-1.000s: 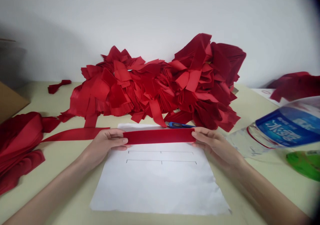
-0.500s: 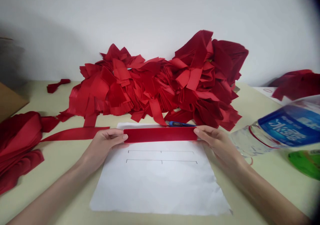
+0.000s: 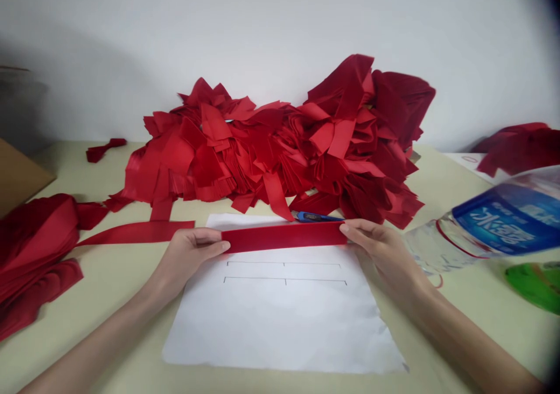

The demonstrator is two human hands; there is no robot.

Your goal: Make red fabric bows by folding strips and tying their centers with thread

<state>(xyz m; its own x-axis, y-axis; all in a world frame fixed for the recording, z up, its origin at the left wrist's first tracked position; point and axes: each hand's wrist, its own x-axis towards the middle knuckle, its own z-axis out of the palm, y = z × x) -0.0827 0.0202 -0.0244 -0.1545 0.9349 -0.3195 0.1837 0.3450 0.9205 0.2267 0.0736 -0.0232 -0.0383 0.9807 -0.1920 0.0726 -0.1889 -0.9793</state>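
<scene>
our left hand [image 3: 190, 257] and right hand [image 3: 380, 251] pinch the two ends of a red velvet strip [image 3: 284, 237], held taut across the top of a white paper sheet [image 3: 280, 330]. it looks light and soft, apt to sag, so the ends are the place to hold it.

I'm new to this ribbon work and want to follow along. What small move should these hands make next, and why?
Probably lower the red velvet strip onto the drawn lines on the white paper. The left hand and right hand hold its ends just above them, and it looks about as long as the lines, so its ends could be checked against the end ticks.
</scene>
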